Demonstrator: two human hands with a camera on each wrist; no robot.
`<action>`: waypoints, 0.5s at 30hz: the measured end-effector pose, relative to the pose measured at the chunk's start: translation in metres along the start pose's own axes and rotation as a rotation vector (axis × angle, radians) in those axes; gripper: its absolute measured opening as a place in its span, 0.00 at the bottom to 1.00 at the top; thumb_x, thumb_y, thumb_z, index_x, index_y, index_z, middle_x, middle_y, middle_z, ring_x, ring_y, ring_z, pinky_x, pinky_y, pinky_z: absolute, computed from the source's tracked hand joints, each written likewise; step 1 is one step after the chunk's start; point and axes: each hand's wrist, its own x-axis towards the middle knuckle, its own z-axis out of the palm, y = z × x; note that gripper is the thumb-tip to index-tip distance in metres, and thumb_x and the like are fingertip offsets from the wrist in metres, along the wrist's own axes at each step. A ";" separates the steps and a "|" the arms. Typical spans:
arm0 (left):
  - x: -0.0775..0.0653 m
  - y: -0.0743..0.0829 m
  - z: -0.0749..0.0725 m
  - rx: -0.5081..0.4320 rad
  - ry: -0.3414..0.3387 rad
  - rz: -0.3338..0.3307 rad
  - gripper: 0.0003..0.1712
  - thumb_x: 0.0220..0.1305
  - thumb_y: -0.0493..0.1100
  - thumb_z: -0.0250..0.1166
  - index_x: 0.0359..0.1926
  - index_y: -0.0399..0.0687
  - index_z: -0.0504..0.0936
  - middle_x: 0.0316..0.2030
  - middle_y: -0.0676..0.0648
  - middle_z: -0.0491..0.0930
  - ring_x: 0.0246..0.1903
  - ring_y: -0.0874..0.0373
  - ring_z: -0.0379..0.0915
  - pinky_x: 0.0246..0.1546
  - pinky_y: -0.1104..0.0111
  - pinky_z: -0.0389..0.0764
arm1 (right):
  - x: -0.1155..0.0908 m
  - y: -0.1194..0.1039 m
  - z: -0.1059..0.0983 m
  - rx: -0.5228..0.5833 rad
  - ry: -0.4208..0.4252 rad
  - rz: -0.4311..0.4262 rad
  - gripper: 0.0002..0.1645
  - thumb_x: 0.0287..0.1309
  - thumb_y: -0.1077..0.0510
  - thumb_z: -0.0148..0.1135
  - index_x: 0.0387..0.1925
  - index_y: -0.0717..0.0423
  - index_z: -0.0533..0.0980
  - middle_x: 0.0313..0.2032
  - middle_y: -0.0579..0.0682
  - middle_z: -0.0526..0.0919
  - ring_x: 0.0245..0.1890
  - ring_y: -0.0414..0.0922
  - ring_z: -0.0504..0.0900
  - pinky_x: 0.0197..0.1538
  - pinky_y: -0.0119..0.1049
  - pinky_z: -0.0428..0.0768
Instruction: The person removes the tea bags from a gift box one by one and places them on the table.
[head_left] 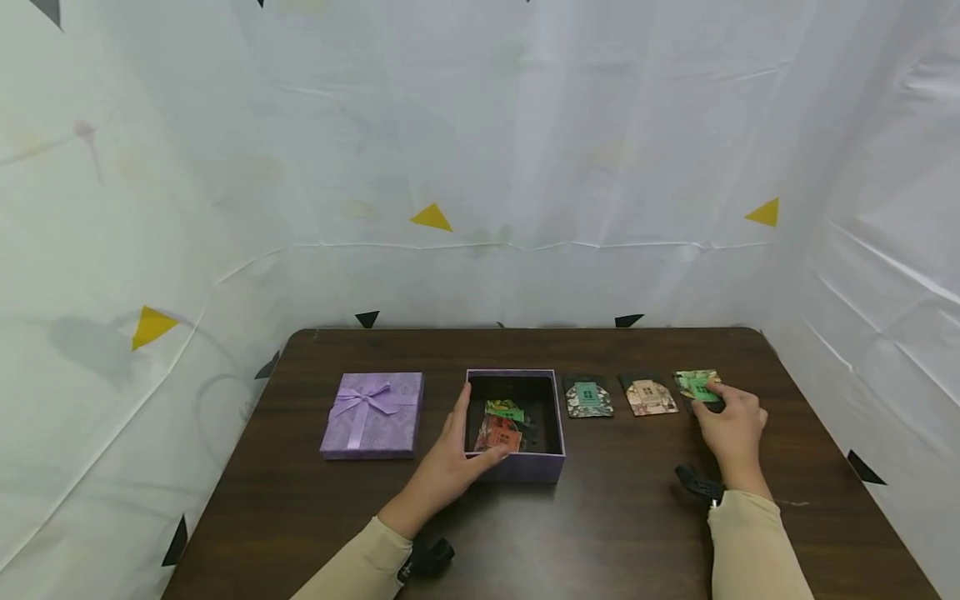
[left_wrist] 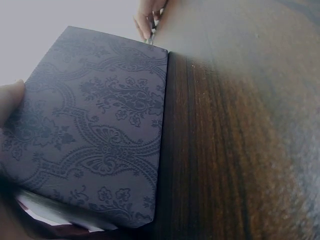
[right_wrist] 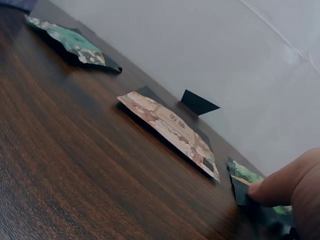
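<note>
My left hand [head_left: 450,457] rests at the near left corner of an uncovered purple box [head_left: 521,469]. Its straight fingers lie along the left wall, while the thumb reaches over the front rim. In the left wrist view, the embossed wall of the box faces the camera. Inside it lie a green-and-yellow sachet [head_left: 504,408] and a red-orange sachet [head_left: 501,435]. At the right end of a row, my right hand [head_left: 733,421] pinches a green sachet [head_left: 693,383] between thumb and fingers. Part of that sachet is hidden behind the hand.
A teal sachet [head_left: 588,398] and a beige-pink sachet [head_left: 648,396] lie on the dark wooden table [head_left: 600,517], between the box and my right hand. Left of the box sits a lilac lid [head_left: 375,425] with a ribbon bow. White sheeting [head_left: 525,167] surrounds the table.
</note>
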 end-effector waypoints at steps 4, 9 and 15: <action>-0.001 0.000 0.000 0.002 0.006 0.005 0.66 0.68 0.68 0.74 0.88 0.84 0.33 0.89 0.46 0.44 0.84 0.27 0.46 0.70 0.22 0.63 | -0.001 -0.003 -0.001 -0.024 -0.060 0.029 0.32 0.75 0.57 0.65 0.73 0.66 0.73 0.78 0.76 0.56 0.77 0.77 0.50 0.74 0.78 0.47; -0.001 -0.001 0.000 0.004 0.008 0.003 0.66 0.68 0.68 0.73 0.88 0.83 0.33 0.89 0.46 0.43 0.85 0.28 0.45 0.71 0.22 0.63 | -0.004 -0.005 -0.001 0.004 -0.045 0.012 0.28 0.75 0.56 0.68 0.70 0.62 0.78 0.77 0.75 0.60 0.77 0.77 0.54 0.70 0.78 0.50; 0.000 0.000 0.000 0.000 0.005 0.017 0.66 0.68 0.68 0.73 0.88 0.82 0.33 0.89 0.44 0.43 0.83 0.27 0.50 0.69 0.23 0.65 | -0.004 -0.004 0.000 0.002 -0.036 0.017 0.25 0.74 0.57 0.68 0.68 0.63 0.80 0.75 0.74 0.63 0.76 0.77 0.56 0.69 0.79 0.52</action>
